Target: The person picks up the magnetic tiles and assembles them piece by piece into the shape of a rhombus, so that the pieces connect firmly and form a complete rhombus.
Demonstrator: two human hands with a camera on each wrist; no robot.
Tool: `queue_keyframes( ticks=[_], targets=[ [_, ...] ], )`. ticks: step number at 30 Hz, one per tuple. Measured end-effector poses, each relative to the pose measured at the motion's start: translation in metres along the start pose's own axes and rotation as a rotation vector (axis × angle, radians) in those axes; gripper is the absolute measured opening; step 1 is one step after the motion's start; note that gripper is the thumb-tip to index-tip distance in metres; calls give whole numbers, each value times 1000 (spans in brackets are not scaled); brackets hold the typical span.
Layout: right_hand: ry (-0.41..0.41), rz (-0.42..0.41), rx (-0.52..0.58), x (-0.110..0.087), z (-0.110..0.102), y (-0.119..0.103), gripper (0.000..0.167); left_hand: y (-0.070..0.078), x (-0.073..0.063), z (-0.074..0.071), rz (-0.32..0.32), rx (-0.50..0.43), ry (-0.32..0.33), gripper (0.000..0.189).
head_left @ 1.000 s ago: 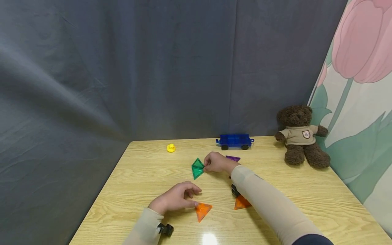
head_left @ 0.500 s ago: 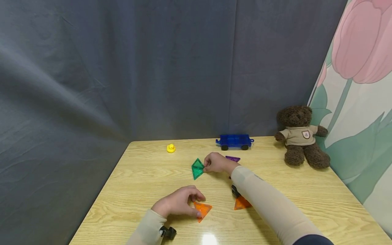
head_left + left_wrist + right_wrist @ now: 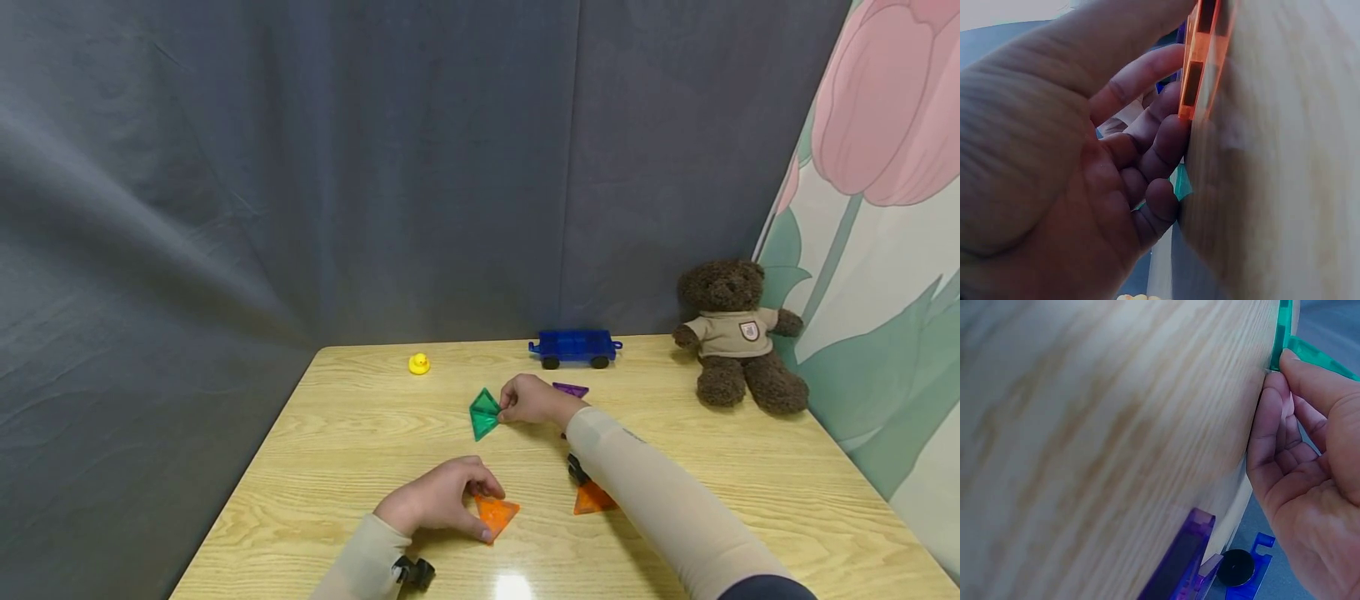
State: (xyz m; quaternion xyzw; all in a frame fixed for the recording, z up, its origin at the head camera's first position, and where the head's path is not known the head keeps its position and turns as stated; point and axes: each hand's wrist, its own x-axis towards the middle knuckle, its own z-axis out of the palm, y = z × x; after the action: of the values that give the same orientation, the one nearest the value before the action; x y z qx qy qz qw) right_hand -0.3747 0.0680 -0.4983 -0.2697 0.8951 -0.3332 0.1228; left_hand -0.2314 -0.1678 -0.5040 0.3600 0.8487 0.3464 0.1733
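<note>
Left hand (image 3: 442, 500) has come round the orange triangle (image 3: 498, 512); right hand (image 3: 534, 398) stays at the green tiles (image 3: 484, 410)

A second ago the left thumb only reached the triangle's far-left corner; it now sits by the near corner, with fingers curled at the far side, so the person appears to grip the tile between them. The right hand pinches the green tiles at their right corner, as before.

Doing this well likely means keeping the left thumb and fingers on the triangle's edges, raising it evenly so no corner drags on the table (image 3: 360, 417), and keeping the right pinch steady so the green tiles do not shift.

The orange triangle is on the person's side of the green tiles, well apart from them. It is bright, translucent and looks almost flat; whether it has left the wood cannot be told. The green tiles are see-through too, their faces meeting at an angle. A second orange tile (image 3: 592, 497) lies nearer the person and right of them, partly hidden by the right sleeve (image 3: 667, 500).
</note>
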Motion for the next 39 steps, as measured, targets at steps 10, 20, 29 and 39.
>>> queue_keyframes(
  ticks=[10,20,29,39],
  targets=[
    [-5,4,3,1,1,1,15,-1,-2,-2,-18,8,15,44],
    [-6,11,11,0,1,-1,15,-6,-1,-2,3,-31,26,46],
    [-1,9,15,-1,1,-1,15,-9,-1,-2,-56,-112,41,42],
    [4,-5,9,-2,0,-2,15,-12,-2,-2,-59,-128,84,39]
  ],
)
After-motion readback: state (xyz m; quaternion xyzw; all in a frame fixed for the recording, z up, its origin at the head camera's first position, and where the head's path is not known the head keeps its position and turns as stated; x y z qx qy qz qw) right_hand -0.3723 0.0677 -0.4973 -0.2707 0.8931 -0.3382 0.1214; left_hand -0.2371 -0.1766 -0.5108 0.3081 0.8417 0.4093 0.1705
